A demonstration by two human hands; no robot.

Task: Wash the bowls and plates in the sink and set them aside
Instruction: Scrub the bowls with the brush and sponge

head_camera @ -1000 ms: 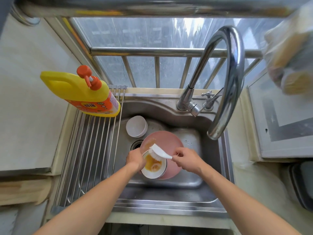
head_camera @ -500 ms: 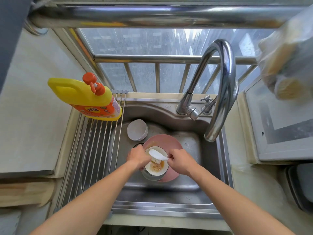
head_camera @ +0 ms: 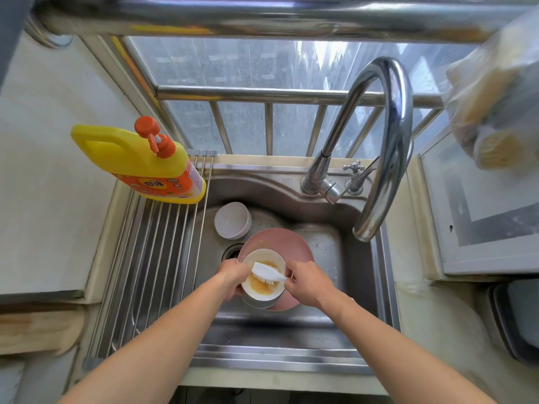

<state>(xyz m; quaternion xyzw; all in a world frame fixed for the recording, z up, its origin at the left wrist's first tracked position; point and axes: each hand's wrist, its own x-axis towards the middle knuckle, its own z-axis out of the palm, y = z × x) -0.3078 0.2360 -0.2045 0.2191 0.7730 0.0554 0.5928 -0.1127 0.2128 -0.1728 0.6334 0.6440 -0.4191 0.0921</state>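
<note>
Hands at work over the sink (head_camera: 358, 258): the left hand (head_camera: 233, 277) grips a white bowl (head_camera: 264, 290) still smeared orange, while the right hand (head_camera: 309, 282) pinches a brush (head_camera: 267, 272) inside it. Judging by the bare rack (head_camera: 151, 258) left of the sink, nothing is set aside yet; a pink plate (head_camera: 287, 246) and another bowl (head_camera: 232, 220) wait in the sink.

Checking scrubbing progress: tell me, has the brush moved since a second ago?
Yes. The brush has slid down into the bowl, away from the drain.

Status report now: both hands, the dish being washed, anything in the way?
Left hand holds white bowl by its rim. Right hand grips brush, bristles in yellow residue. Pink plate beneath, second bowl behind; nothing blocking.
</note>
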